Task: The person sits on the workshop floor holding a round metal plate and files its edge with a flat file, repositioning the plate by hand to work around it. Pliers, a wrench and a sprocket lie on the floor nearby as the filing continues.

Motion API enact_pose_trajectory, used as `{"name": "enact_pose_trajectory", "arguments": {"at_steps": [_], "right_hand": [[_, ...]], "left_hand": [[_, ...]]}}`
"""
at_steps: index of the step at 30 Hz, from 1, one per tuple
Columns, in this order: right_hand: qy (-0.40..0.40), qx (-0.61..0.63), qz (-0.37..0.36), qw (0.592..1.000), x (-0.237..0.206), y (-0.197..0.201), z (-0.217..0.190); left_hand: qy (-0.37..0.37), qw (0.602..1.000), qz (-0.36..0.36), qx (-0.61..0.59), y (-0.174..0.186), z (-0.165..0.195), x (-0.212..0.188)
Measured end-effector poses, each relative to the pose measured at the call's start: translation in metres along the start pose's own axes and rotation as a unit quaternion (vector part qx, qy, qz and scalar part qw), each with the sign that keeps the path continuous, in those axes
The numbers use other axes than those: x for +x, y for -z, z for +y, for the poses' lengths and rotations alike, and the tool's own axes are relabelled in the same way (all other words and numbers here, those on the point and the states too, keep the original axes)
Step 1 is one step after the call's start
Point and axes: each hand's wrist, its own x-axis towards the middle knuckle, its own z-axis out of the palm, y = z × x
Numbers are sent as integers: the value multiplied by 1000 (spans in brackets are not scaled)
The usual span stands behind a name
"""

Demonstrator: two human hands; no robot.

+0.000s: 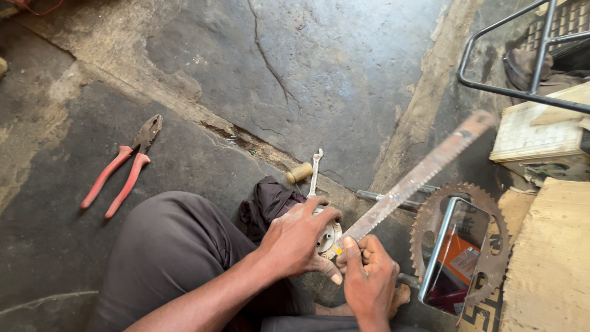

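Left hand [295, 241] on round metal part [328, 237] — right hand [369, 276] gripping rusty saw blade [418, 175].

Repair workshop, oily cracked stone floor [319, 67], pliers [126, 163], sprocket [498, 246]

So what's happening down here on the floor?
A person sits on the stone floor. The left hand grips a small round metal part, while the right hand holds a rusty hacksaw blade against it. A spanner and red-handled pliers lie nearby, apart from both hands. A rusty sprocket rests to the right under a mirror.
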Motion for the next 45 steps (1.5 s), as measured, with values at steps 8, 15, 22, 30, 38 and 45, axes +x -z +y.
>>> {"name": "enact_pose_trajectory", "arguments": {"at_steps": [8, 15, 22, 30, 38, 45], "right_hand": [[19, -24, -12, 999, -1, 2, -8], [62, -74, 60, 994, -5, 1, -6], [-92, 120, 8, 988, 4, 45, 85], [-460, 369, -325, 740, 62, 100, 246], [-65, 98, -75, 990, -11, 66, 174], [-153, 107, -126, 974, 5, 61, 144]], "left_hand": [[18, 1000, 2, -6, 3, 1, -2], [18, 1000, -3, -8, 3, 5, -2], [66, 998, -3, 11, 23, 11, -13], [87, 995, -44, 7, 27, -1, -25], [70, 996, -35, 30, 21, 0, -24], [36, 998, 4, 52, 20, 7, -19]]}}
